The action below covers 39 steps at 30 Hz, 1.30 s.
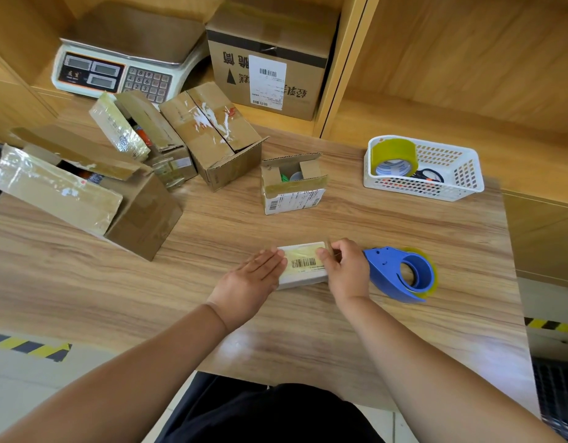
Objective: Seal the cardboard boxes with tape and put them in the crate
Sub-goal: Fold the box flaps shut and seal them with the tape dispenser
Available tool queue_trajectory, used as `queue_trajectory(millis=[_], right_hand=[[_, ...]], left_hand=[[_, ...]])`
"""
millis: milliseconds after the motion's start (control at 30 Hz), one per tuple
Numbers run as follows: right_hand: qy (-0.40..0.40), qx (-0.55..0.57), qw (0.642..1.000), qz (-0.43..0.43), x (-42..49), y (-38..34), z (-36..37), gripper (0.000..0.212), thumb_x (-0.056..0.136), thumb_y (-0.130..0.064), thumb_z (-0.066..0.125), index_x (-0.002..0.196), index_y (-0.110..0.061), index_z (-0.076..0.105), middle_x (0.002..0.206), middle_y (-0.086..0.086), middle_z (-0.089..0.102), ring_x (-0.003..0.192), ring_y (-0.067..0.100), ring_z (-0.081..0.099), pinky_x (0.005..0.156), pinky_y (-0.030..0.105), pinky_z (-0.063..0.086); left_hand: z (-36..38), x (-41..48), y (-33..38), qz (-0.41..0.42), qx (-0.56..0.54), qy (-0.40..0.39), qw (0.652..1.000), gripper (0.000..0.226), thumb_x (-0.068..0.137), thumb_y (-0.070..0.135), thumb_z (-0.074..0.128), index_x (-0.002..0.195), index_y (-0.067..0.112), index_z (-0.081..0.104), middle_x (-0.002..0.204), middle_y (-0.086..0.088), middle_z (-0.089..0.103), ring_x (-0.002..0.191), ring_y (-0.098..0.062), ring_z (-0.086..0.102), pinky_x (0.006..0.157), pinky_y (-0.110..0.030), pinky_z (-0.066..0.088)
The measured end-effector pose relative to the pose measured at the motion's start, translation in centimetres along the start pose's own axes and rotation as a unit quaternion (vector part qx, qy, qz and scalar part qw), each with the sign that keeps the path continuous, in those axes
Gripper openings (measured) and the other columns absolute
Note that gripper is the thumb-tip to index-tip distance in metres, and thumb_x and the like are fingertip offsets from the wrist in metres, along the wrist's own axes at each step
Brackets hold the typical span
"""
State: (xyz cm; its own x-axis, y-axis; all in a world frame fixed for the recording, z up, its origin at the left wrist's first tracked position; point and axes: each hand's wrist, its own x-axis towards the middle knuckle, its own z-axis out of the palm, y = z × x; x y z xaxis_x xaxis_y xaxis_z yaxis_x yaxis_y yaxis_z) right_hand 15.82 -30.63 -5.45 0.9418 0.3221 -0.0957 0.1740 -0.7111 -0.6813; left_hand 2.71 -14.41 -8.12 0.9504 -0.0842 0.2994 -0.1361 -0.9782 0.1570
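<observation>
1. Though half covered by both hands, found small flat box (303,265) lying on table (212,314), front centre, barcode label up under a strip of yellowish tape.
2. Recorded left hand (253,279) laid flat, fingers straight and together, pressing on left end of small flat box.
3. Recorded right hand (345,266) at right end of same box, thumb on top, fingers curled round the edge, pinching it. Hands apart, box between. Right edge of box hidden by that hand.
4. Noted blue tape dispenser (400,273) lying on its side just right of right hand; touching the hand or not, cannot tell.
5. Behind, well apart: logged small open box (292,187), flaps up, printed label on front face, contents only partly visible.
6. Far right: logged white basket (468,183) holding tape roll (394,155), upright against its left wall, and scissors (431,175) beside it.
7. Left side crowded: logged large open box (138,219) nearest the table edge, narrow open box (167,155) behind it, torn-label box (218,145) just right of that, all close together.
8. On shelf beyond: logged weighing scale (116,71) and taped carton (269,59) with white shipping label.
</observation>
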Motion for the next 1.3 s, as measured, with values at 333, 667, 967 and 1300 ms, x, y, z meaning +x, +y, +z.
queue_trajectory(millis=[333, 667, 967, 1300], right_hand=[[-0.009, 0.027, 0.999, 0.016, -1.4, 0.2, 0.2, 0.033, 0.085, -0.037, 0.068, 0.101, -0.009, 0.060, 0.094, -0.003, 0.055, 0.089, 0.015, 0.050, 0.075, 0.029, 0.042], [0.020, 0.051, 0.998, 0.036, -2.0, 0.2, 0.4, 0.028, 0.092, -0.026, 0.061, 0.109, -0.004, 0.061, 0.102, 0.004, 0.058, 0.095, 0.020, 0.055, 0.079, 0.022, 0.037], [-0.012, 0.006, 0.994, 0.104, -0.4, -0.4, 1.6, 0.039, 0.087, -0.049, 0.059, 0.092, -0.011, 0.052, 0.093, 0.004, 0.055, 0.089, 0.021, 0.051, 0.071, 0.031, 0.039], [0.001, 0.011, 0.997, 0.070, -0.5, -0.4, 1.0, 0.032, 0.099, -0.031, 0.045, 0.071, -0.018, 0.040, 0.077, -0.001, 0.048, 0.075, 0.017, 0.045, 0.058, 0.027, 0.028]], left_hand=[[-0.2, 0.1, -0.1, -0.006, -0.013, 0.040, 0.999, 0.044, 0.077, 0.001, 0.040, 0.108, 0.004, 0.071, 0.116, -0.011, 0.068, 0.106, -0.025, 0.066, 0.092, -0.037, 0.049], [-1.5, 1.5, 2.5, -0.203, -0.149, 0.020, 0.968, 0.030, 0.083, 0.027, 0.054, 0.099, 0.006, 0.068, 0.117, -0.008, 0.064, 0.111, -0.024, 0.059, 0.080, -0.036, 0.057], [-0.7, 6.5, 4.3, -0.536, -0.265, -0.093, 0.796, 0.077, 0.090, 0.051, 0.053, 0.143, 0.001, 0.027, 0.141, -0.015, 0.042, 0.131, -0.031, 0.036, 0.105, -0.038, 0.030], [-0.8, 6.7, 3.7, -0.551, -0.249, -0.065, 0.794, 0.032, 0.104, 0.033, 0.025, 0.105, 0.011, 0.049, 0.075, -0.001, 0.053, 0.078, -0.029, 0.056, 0.063, -0.033, 0.037]])
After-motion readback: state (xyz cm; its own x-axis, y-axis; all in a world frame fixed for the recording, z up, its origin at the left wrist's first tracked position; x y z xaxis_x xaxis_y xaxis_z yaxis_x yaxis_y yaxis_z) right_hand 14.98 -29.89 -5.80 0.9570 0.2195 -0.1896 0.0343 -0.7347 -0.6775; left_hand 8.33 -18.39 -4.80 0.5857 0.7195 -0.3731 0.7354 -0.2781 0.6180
